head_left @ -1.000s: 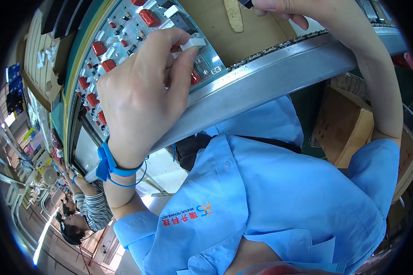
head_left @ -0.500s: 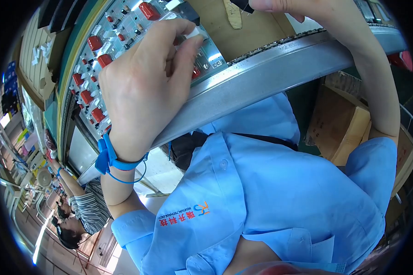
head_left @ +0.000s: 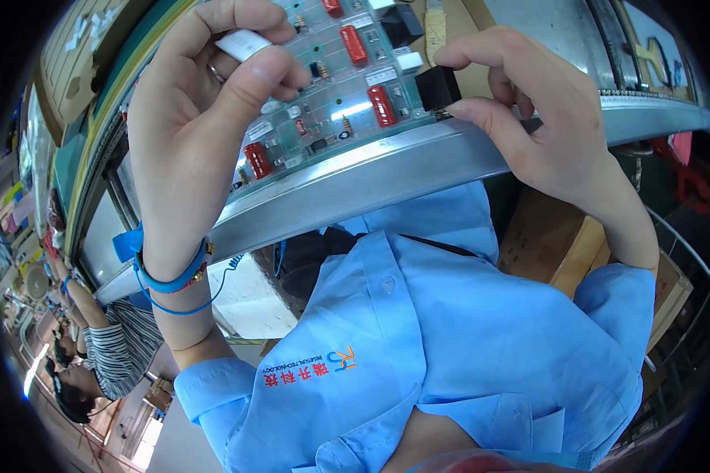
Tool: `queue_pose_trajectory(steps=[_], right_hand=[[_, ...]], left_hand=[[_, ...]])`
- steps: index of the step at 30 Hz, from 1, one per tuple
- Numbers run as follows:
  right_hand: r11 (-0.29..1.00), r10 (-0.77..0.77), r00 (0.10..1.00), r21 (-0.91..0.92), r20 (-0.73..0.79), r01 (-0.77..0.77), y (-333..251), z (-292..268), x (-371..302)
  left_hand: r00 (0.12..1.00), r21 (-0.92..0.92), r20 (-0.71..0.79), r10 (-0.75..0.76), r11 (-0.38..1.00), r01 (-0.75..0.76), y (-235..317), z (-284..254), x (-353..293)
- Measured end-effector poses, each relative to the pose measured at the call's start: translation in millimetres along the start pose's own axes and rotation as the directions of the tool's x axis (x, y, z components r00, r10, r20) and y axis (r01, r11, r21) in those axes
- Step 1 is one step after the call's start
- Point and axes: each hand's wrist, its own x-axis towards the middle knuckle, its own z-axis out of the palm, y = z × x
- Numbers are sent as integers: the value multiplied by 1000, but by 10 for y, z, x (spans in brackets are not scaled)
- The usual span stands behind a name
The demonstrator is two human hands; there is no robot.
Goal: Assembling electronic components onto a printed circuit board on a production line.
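A green circuit board panel [head_left: 323, 106] lies on the line in front of me, set with red capacitors, small resistors and white connectors. Over its left part, my left hand [head_left: 189, 102] pinches a white rectangular component [head_left: 242, 45] between thumb and fingers. At the panel's right edge, my right hand [head_left: 532, 98] grips a black block-shaped component [head_left: 438, 87] between thumb and index finger. Whether the block's underside touches the board, I cannot tell. Another black block [head_left: 401, 25] sits farther up along the same edge, with a white connector [head_left: 409, 61] between the two.
A metal rail [head_left: 355, 193] runs between the board and my body. A blue wrist strap [head_left: 170, 284] with a coiled cord is on my left wrist. Cardboard boxes [head_left: 548, 236] stand below right. At left, a person in a striped top [head_left: 122, 339] works along the line.
My right hand has come down and left to the board's edge with the black block. My left hand has moved left and up, now showing a white component. The panel appears farther right.
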Motion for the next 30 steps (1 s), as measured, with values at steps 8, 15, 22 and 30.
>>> queue_pose_trajectory(steps=[8,15,22,30], right_hand=[[999,12,1000,-38,12,-11,-65,-36,51],[996,41,997,-71,-59,-46,-142,117,101],[978,-11,999,-206,35,18,-207,56,172],[923,-176,977,-325,118,205,-172,48,246]], left_hand=[[995,22,-25,-92,995,93,-83,-175,-200],[991,113,-131,13,994,2,-240,-317,-224],[995,-24,-101,-11,1000,9,-243,-358,-249],[947,-97,-256,-195,980,175,37,-135,-185]])
